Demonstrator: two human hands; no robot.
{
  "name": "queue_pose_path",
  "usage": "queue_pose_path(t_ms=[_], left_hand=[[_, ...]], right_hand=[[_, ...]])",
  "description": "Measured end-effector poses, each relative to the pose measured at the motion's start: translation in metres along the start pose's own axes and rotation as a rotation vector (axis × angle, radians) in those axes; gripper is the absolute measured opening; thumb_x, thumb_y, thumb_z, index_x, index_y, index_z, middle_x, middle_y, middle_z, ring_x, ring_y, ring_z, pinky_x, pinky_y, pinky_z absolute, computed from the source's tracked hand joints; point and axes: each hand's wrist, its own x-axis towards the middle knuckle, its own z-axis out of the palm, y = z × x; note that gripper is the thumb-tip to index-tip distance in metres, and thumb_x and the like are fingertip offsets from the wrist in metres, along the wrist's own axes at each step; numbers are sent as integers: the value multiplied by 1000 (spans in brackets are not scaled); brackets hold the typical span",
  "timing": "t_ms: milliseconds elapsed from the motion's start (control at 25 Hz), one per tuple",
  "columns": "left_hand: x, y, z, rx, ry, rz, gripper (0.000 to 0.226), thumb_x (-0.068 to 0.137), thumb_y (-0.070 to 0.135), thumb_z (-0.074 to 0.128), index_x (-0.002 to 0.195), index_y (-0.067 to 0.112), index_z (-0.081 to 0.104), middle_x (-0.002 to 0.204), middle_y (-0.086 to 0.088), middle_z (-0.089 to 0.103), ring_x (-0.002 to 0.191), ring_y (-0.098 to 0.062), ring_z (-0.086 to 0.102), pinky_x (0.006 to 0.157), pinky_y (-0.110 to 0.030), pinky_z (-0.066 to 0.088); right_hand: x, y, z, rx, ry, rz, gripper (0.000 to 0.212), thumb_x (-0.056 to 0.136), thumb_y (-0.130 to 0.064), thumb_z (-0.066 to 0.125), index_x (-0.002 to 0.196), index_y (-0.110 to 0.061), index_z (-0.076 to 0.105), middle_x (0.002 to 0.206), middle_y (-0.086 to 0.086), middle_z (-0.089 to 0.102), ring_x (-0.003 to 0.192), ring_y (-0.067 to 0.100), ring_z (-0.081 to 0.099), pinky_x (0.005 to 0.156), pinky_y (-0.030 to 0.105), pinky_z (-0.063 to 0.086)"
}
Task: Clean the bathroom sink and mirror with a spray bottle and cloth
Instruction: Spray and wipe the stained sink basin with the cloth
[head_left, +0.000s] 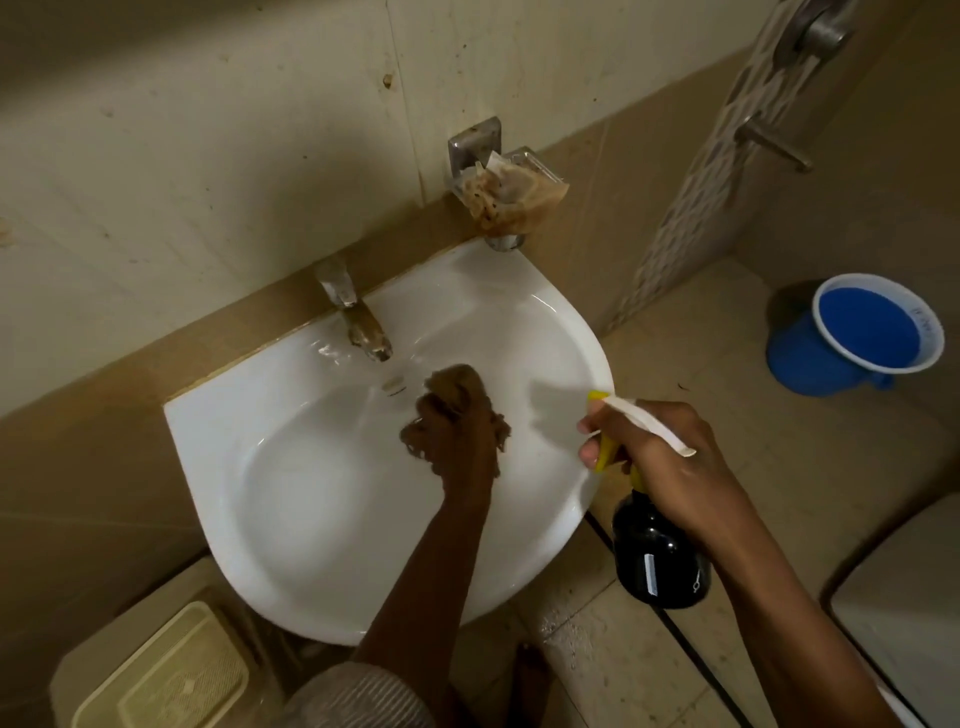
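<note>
A person's left hand (457, 426) bunches a brown cloth (470, 395) against the back wall of the white sink (291, 467), just below the overflow hole and near the stained tap (363, 327), fingers curled tightly round the fabric. The right hand (654, 452) holds the spray bottle (657, 551) just outside the basin's right rim, fingers wrapped round its neck and yellow trigger, the white nozzle aimed across the bowl toward the cloth. The bottle's dark body hangs below the hand, over the tiled floor.

The step in hand appears to be the scrubbing of the basin, with the sprayer kept ready for another burst (no mist is visible in the frame). The porcelain around the cloth looks glossy, while the tap and the wall-mounted soap dish (511, 192) above it carry brown staining. The mirror is not in view, so that half of the job looks yet to come.

The next move likely calls for working the cloth round the bowl's walls and rim, then up to the tap base, with the right hand keeping the nozzle pointed into the basin. A blue bucket (857, 332) stands on the floor to the right, well apart from the sink.
</note>
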Motion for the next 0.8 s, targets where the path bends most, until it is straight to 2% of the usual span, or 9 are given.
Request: queue_pose_path(t_ms=[80, 160, 200, 320, 400, 480, 560, 640, 800], left_hand=[[18, 6, 4, 89, 218, 113, 53, 84, 32, 73, 125, 15, 45, 129, -27, 40, 91, -40, 67, 66, -45, 62], [39, 4, 18, 23, 315, 148, 63, 88, 19, 73, 138, 8, 36, 136, -18, 31, 86, -13, 63, 60, -18, 57], [48, 3, 28, -57, 299, 142, 75, 87, 20, 74, 145, 9, 28, 139, -13, 31, 87, -3, 59, 61, -13, 55], [73, -1, 56, -212, 184, 68, 109, 83, 38, 74, 156, 15, -3, 153, -8, 25, 122, -9, 58, 94, -36, 58], [85, 7, 73, -206, 210, -50, 102, 90, 36, 71, 157, 13, -2, 153, -13, 22, 135, -13, 47, 107, -38, 48], [90, 11, 95, -129, 207, -115, 94, 92, 38, 68, 158, 13, 5, 157, -19, 18, 144, -32, 30, 115, -45, 35], [82, 13, 116, -37, 98, -33, 96, 89, 34, 72, 158, 19, 6, 155, -18, 19, 140, -38, 35, 107, -50, 44], [77, 10, 132, 29, -50, 72, 95, 85, 27, 75, 157, 23, 13, 145, -15, 23, 124, -32, 47, 83, -41, 57], [58, 6, 126, 275, -372, 40, 87, 54, 52, 71, 131, 22, 47, 128, -24, 52, 95, -33, 64, 60, -43, 62]], right_hand=[[-2, -1, 8, -40, -37, -31, 32, 101, -33, 66, 79, -15, 81, 67, 4, 77, 64, 10, 70, 66, 24, 48], [-3, 2, 16, -55, -23, -61, 32, 101, -34, 66, 81, -13, 80, 67, 2, 78, 65, 8, 71, 63, 22, 51], [-2, 3, 20, -60, -1, -69, 32, 100, -34, 66, 81, -13, 79, 68, 2, 78, 66, 8, 72, 64, 23, 53], [0, 5, 23, -58, 85, -40, 36, 99, -38, 67, 75, -15, 79, 64, 1, 77, 56, 4, 68, 61, 20, 48], [1, 5, 18, -49, 133, -32, 33, 98, -40, 66, 75, -20, 80, 67, -2, 78, 54, 4, 66, 59, 23, 46], [1, 5, 10, -32, 128, -14, 31, 98, -40, 65, 78, -23, 81, 71, -5, 80, 61, 8, 69, 64, 30, 49], [2, 7, 0, -32, 126, -1, 29, 98, -38, 65, 79, -25, 81, 74, -5, 80, 70, 12, 71, 74, 35, 51], [4, 9, -9, -18, 150, 11, 30, 100, -37, 65, 77, -27, 82, 75, -2, 81, 74, 13, 72, 77, 36, 53], [11, 9, -20, 20, 236, -4, 28, 103, -33, 62, 85, -25, 82, 79, 1, 81, 78, 13, 72, 80, 39, 53]])
